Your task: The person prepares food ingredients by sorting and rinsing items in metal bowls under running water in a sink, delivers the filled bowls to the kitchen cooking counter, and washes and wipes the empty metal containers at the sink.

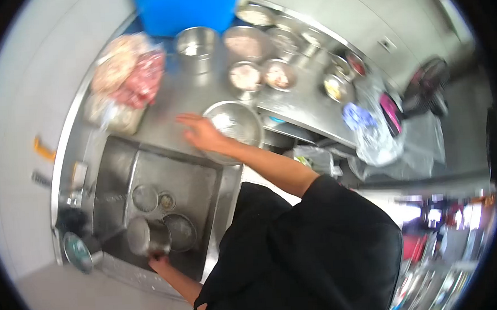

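Note:
My left hand (159,262) is closed at the lower edge of a steel pot (142,237), which is held tilted in the sink (196,174); the fingers are partly hidden. Beside the pot in the basin lie a round shallow pan (181,233), a round strainer-like dish (145,198) and a small round cup (167,200). Over the counter, my right hand (203,133) is open with fingers apart and holds nothing. Its wrist passes above the rim of a wide steel bowl (248,124); whether they touch I cannot tell.
Bags of pale and red meat-like food (139,76) lie on the counter behind the sink. A blue bin (187,11), a tall steel pot (198,46) and several filled bowls (246,77) stand farther along. A fan (423,86) and plastic bags (381,143) are at right.

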`<state>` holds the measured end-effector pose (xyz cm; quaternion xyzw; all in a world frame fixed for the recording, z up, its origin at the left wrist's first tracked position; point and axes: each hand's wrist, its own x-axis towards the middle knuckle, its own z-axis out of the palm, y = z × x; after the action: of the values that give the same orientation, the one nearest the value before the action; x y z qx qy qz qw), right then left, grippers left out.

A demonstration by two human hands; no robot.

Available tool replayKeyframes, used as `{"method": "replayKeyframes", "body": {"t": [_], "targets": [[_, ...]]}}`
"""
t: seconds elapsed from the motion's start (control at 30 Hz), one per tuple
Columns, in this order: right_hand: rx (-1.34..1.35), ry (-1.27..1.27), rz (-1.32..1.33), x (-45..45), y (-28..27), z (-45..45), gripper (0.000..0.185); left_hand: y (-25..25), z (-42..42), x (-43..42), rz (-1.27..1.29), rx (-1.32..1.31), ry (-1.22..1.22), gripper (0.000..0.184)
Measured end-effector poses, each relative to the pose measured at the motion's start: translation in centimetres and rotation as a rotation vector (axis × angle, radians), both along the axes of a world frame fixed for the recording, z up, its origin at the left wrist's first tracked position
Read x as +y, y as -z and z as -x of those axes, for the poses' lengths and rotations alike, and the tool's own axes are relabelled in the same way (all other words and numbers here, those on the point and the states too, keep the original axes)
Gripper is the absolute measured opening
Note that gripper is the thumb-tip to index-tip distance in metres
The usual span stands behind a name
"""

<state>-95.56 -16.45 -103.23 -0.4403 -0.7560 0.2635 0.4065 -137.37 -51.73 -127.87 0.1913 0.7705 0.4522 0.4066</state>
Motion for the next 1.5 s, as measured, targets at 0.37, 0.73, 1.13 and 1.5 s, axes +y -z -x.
{"method": "replayKeyframes", "body": {"t": [0.37, 0.73, 1.13, 1.5], "targets": [[-0.518, 1.211, 0.595, -20.2, 3.9, -46.6, 0.055, 3.7, -3.2, 4.9, -0.306, -0.468, -0.126, 0.048], [-0.68, 1.353, 0.473, -15.3, 7.8, -61.3, 0.064, -12.4, -16.1, 10.0, -0.648, -0.075, 0.237, 0.045], [0.098, 0.36, -0.067, -22.7, -6.5, -40.7, 0.053, -24.6, -57.5, 23.8, -0.314, -0.811, 0.425, 0.041], [-0.381, 0.354, -0.445, -14.9, -14.6, -38.7, 0.045, -29.5, -62.3, 25.2, -0.173, -0.637, 0.618, 0.041]]}}
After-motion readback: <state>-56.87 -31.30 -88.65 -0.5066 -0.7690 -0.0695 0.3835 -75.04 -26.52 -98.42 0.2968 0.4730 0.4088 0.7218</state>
